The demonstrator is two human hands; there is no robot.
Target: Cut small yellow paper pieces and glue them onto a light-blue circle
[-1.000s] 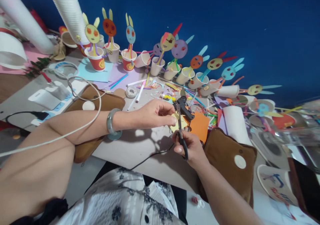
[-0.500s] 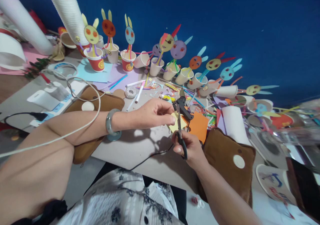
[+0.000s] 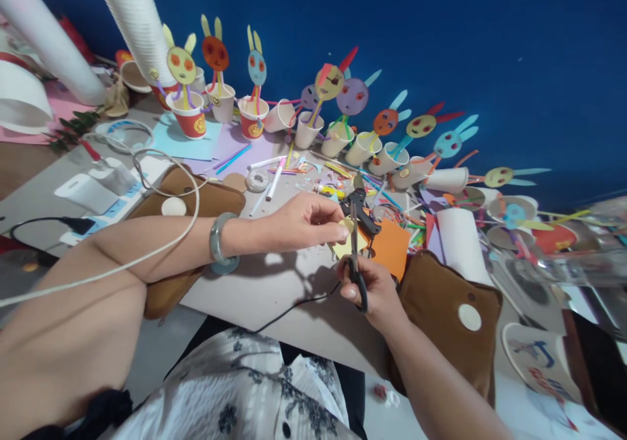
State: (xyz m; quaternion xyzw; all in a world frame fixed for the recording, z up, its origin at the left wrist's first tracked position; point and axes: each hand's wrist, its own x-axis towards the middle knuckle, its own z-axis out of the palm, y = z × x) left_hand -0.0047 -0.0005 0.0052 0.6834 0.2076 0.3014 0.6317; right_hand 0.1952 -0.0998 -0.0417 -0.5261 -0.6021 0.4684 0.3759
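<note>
I have the left hand [image 3: 316, 224] pinching yellow paper [image 3: 340, 249] above the table [image 3: 259, 296]; the right hand [image 3: 377, 293] grips scissors [image 3: 353, 241], blades overlapping it; cutting seems unfinished, I judge; behind, several paper rabbits [image 3: 353, 96] already stand in paper cups [image 3: 362, 150]

scissors [image 3: 354, 247] at paper [image 3: 345, 249] | glue gun [image 3: 363, 214] — just behind | cups [image 3: 337, 144] — tbl [image 3: 255, 290] back, nr wall [image 3: 441, 35] | pwr strip [image 3: 117, 207] far L

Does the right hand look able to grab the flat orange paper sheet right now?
Probably not easily: the flat orange paper sheet lies close by, but the right hand holds black-handled metal scissors.
</note>
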